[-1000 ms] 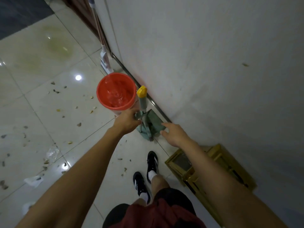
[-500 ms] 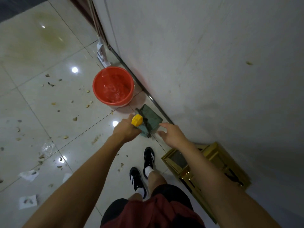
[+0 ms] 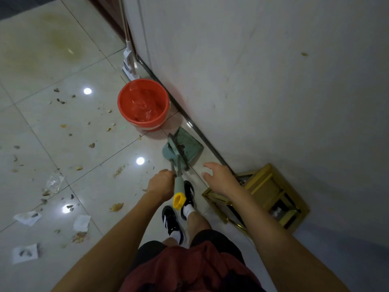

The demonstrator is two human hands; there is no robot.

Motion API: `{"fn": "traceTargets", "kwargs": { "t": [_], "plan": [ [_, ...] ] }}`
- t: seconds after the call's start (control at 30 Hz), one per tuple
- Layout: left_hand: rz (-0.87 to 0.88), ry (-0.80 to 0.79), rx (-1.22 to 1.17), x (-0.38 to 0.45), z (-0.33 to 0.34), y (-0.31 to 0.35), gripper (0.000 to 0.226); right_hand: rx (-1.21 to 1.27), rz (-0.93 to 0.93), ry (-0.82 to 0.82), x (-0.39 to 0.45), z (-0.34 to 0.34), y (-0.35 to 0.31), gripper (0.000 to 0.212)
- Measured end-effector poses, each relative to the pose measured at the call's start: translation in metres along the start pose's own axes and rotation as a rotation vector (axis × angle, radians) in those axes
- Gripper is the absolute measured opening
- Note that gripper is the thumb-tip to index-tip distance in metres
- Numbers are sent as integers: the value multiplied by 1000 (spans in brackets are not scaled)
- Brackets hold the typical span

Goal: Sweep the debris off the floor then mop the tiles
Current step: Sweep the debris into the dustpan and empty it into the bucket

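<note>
The left hand (image 3: 161, 184) grips the grey-green, yellow-capped broom handle (image 3: 179, 186); the right hand (image 3: 220, 178) hovers open at three o'clock. Best separate broom from the teal plastic dustpan (image 3: 185, 147) at twelve, then sweep the scattered leaf-and-paper debris (image 3: 80, 167) at nine.

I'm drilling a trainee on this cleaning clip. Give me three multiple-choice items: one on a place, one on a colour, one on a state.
1. Where is the bucket?
A. Beside the wall
B. Mid-floor
C. On the gold stand

2. What colour is the handle's end cap?
A. Red
B. Yellow
C. White

3. What is the right hand doing?
A. Gripping the mop
B. Holding the bucket
C. Open, holding nothing

Answers: 1 A, it sits next to the baseboard. 2 B, the tip below the left hand is yellow. 3 C, its fingers are spread over the floor.
</note>
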State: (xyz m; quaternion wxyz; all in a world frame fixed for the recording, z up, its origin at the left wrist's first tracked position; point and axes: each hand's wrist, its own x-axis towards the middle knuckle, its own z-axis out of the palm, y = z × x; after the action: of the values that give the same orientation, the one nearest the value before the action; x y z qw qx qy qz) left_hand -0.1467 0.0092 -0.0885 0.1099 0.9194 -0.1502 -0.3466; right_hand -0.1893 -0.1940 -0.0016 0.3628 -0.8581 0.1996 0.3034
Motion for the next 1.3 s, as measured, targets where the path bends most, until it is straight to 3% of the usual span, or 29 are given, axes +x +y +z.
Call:
{"fn": "traceTargets", "kwargs": {
  "t": [0.37,0.6,0.7,0.83,1.03,1.3],
  "plan": [
    [-5,-34,-280,-58,82,7,57,24,64,-87,-67,51,20,49],
    [-41,-22,-250,-63,108,27,66,142,160,-119,-76,70,32,48],
    [-43,-29,-247,-68,119,37,69,270,275,-103,-74,77,34,48],
    [-47,-57,-239,-73,132,47,72,432,424,-201,-78,87,39,43],
    [-52,-69,-203,-72,137,59,72,513,467,-244,-83,90,48,17],
    [-26,-96,-166,-72,137,64,74,388,398,-182,-88,97,55,21]
  ]
}}
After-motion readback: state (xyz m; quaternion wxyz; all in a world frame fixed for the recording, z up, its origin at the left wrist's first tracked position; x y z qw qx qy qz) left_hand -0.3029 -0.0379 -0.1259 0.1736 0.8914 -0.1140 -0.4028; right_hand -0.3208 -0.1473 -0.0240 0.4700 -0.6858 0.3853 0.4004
